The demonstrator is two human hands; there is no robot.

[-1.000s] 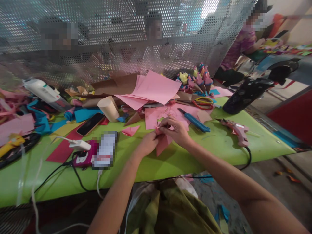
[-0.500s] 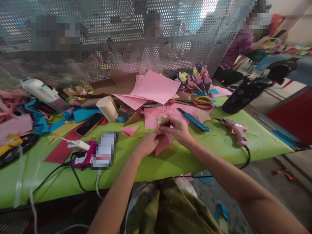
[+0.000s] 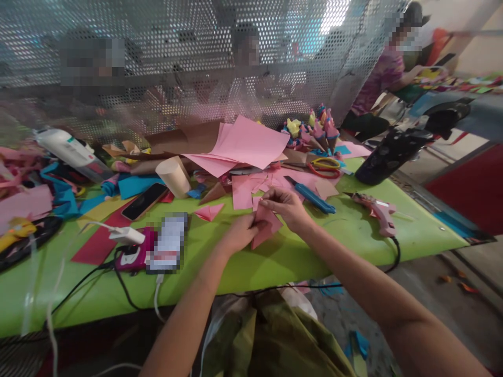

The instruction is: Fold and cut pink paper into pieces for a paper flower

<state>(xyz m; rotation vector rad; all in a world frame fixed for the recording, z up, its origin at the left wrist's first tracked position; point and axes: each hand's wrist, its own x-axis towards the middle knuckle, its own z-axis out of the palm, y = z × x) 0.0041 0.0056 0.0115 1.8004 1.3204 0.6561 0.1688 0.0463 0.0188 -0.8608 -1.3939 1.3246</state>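
Note:
Between my hands, above the green table (image 3: 291, 264), is a folded piece of pink paper (image 3: 264, 236). My left hand (image 3: 240, 231) is closed on its left side, with fingers partly behind the paper. With fingertips pinched, my right hand (image 3: 286, 208) grips the paper's upper end. A small folded pink paper (image 3: 209, 212) lies to the left of my hands. Just beyond them are pink paper scraps (image 3: 241, 192) and a blue utility knife (image 3: 312, 196). Over to the right rests a pink glue gun (image 3: 377, 209) with a black cord.
Pink sheets (image 3: 247, 141) are stacked at the back beside finished paper cones (image 3: 328, 128) and scissors (image 3: 325, 166). A dark bottle (image 3: 387, 157) stands at the right edge. Phones (image 3: 144, 201), a pink power strip (image 3: 137, 256) and cables lie left. People sit beyond the perforated metal screen (image 3: 188, 94).
My right hand has shifted slightly at the top of the pink paper, and more of the paper's face shows now. The left hand stays nearly in place.

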